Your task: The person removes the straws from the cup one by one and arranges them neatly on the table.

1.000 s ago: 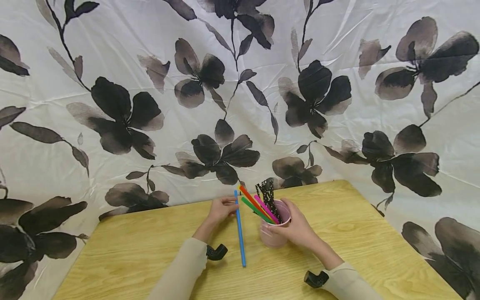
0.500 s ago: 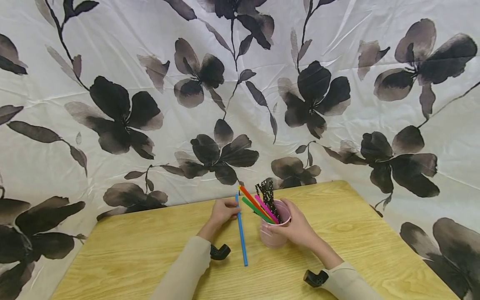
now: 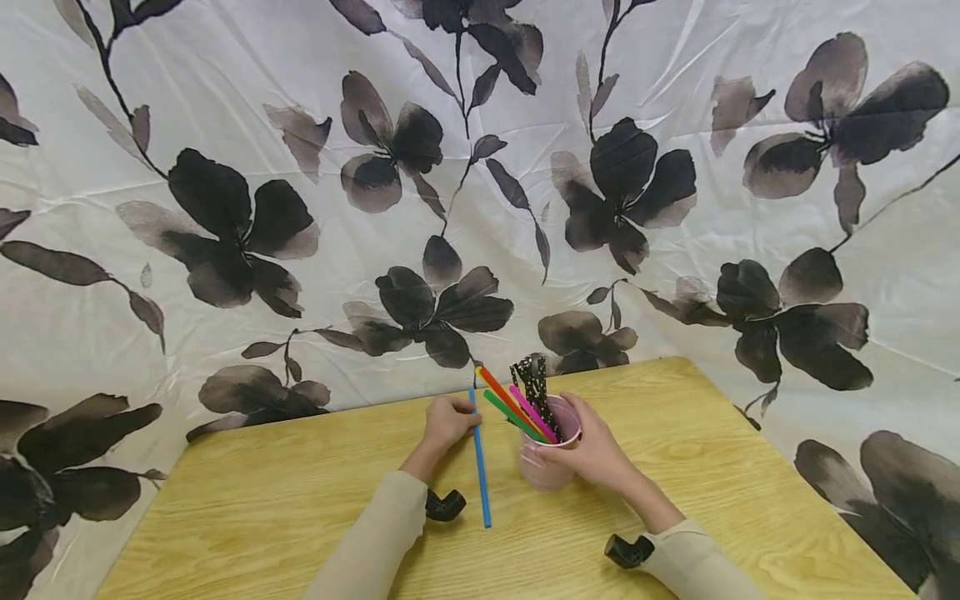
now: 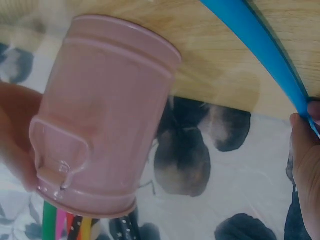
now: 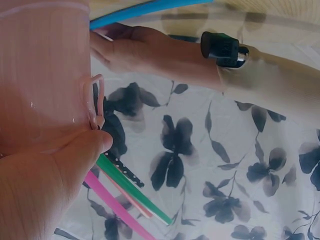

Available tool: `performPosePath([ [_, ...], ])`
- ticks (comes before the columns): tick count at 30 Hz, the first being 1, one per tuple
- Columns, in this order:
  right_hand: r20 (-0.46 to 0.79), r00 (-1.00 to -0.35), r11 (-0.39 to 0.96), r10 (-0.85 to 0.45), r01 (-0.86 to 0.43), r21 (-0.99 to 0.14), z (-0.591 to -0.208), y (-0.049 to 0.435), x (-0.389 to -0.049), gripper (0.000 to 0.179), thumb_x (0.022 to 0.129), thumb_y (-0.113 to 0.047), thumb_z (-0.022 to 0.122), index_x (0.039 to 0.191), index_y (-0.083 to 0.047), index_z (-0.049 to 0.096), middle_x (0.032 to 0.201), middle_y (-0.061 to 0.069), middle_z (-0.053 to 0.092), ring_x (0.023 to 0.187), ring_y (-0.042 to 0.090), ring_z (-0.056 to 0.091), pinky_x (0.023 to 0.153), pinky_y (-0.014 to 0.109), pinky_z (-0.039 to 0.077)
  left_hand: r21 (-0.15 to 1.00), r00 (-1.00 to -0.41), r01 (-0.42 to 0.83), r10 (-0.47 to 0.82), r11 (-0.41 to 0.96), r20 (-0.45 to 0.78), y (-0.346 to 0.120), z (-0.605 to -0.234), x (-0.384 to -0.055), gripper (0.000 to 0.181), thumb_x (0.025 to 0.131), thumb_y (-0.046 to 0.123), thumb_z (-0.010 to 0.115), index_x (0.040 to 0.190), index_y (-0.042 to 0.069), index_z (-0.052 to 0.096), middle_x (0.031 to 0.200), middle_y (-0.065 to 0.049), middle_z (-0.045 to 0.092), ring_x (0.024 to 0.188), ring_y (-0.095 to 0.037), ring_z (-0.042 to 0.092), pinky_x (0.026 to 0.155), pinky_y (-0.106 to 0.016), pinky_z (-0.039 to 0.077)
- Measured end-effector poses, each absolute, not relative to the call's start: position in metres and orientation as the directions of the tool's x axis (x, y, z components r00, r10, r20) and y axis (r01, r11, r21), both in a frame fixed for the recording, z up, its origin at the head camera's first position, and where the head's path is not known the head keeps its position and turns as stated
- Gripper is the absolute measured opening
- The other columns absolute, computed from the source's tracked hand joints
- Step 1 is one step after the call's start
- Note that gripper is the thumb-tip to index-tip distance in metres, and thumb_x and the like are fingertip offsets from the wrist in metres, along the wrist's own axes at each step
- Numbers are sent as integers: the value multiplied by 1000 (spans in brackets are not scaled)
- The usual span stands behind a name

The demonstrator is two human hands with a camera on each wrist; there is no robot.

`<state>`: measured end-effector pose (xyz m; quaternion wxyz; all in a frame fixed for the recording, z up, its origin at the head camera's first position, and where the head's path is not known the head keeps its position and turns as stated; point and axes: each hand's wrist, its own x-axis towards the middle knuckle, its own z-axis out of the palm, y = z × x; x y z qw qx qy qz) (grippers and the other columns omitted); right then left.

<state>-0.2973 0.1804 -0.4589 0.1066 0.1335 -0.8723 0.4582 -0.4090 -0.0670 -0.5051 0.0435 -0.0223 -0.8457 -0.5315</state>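
My left hand (image 3: 450, 423) pinches a blue drinking straw (image 3: 482, 475) near its far end, thumb and fingers meeting on it in the left wrist view. The straw runs lengthwise over the wooden table, its near end pointing toward me. To its right stands a pink cup (image 3: 542, 473) with a small loop handle (image 4: 60, 152) on its side. My right hand (image 3: 597, 454) grips this cup around the rim from the right. Out of its mouth lean a green straw (image 3: 508, 412), a magenta straw (image 3: 531, 411), an orange straw (image 3: 495, 388) and several black straws with white dots (image 3: 536, 385).
Both arms rest over the light wooden table (image 3: 285, 492). Behind its far edge hangs a white cloth (image 3: 525, 108) printed with dark flowers. A black wrist device (image 3: 446, 505) sits at the left cuff, another black device (image 3: 628, 551) at the right one.
My left hand and the blue straw have shifted slightly right, toward the cup. The right hand keeps its grip on the cup, and the head view has turned a little.
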Motion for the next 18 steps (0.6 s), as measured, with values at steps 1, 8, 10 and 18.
performPosePath([
  [1, 312, -941, 545, -135, -333, -770, -460, 180, -297, 97, 57, -55, 74, 135, -19, 29, 130, 2, 38, 117, 19, 36, 94, 43, 34, 887, -995, 88, -6, 452, 101, -67, -505, -409, 19, 68, 6, 73, 85, -1, 68, 76, -8, 62, 52, -13, 60, 47, -24, 50],
  [8, 336, -932, 522, -138, -357, -775, -467, 183, -298, 94, 56, -54, 75, 132, -19, 33, 124, -1, 43, 112, 16, 41, 90, 39, 39, 859, -992, 119, 18, 498, 128, -63, -505, -403, 19, 70, 7, 72, 86, -2, 68, 75, -8, 63, 50, -13, 59, 45, -24, 50],
  [10, 338, -930, 512, -144, -362, -779, -464, 181, -294, 92, 58, -50, 76, 132, -18, 33, 125, 1, 43, 113, 18, 41, 90, 41, 38, 867, -992, 114, 11, 485, 124, -63, -506, -403, 20, 70, 7, 72, 87, -2, 68, 76, -9, 63, 51, -14, 60, 46, -24, 50],
  [18, 326, -935, 532, -142, -350, -771, -463, 180, -299, 95, 57, -55, 74, 134, -19, 31, 127, 1, 40, 115, 18, 39, 92, 42, 36, 881, -993, 106, -5, 461, 122, -66, -509, -411, 21, 70, 10, 72, 88, 0, 67, 78, -8, 62, 52, -14, 60, 47, -25, 50],
])
